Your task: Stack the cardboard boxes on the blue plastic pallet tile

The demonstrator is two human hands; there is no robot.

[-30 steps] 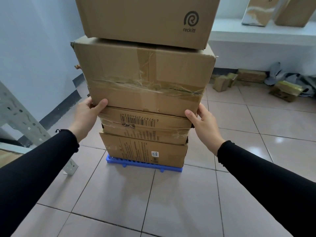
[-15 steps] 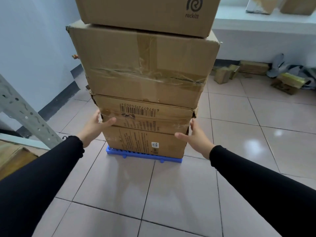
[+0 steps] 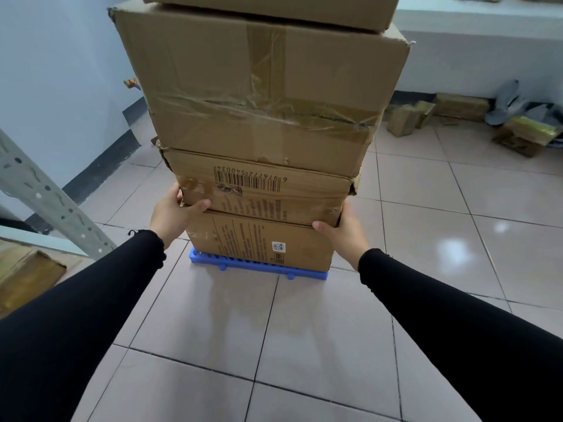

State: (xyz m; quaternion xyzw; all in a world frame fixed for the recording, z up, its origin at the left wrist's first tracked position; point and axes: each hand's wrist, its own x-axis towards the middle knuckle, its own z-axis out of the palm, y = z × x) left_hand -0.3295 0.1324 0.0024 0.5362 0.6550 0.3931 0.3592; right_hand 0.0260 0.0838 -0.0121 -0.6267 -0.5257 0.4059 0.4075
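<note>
- Left hand (image 3: 173, 213) is wrapping the near-left corner of the barcode box (image 3: 262, 191), thumb lying on the front face along its bottom edge, fingers round the side and out of sight.
- Right hand (image 3: 342, 234) is mirroring it at the near-right corner, thumb at the seam, fingers hidden behind the side.
- So both hands are spread and pressing inward on that box, not pinching anything.
- Barcode box is sitting straight ahead between my hands, second from the bottom, long axis running left to right across me.
- Below my hands: bottom box (image 3: 262, 243), resting on the blue pallet tile (image 3: 259, 268), whose edge is showing just under it.
- Above my hands: big taped box (image 3: 262, 92), overhanging both sides, and another box (image 3: 274, 10) on top, cut off by the frame.
- Both hands look equally near, one per end.
- My guess: I'm squaring the barcode box over the bottom one. Any shove needs to be even on both ends, since the wider load above could tip.
</note>
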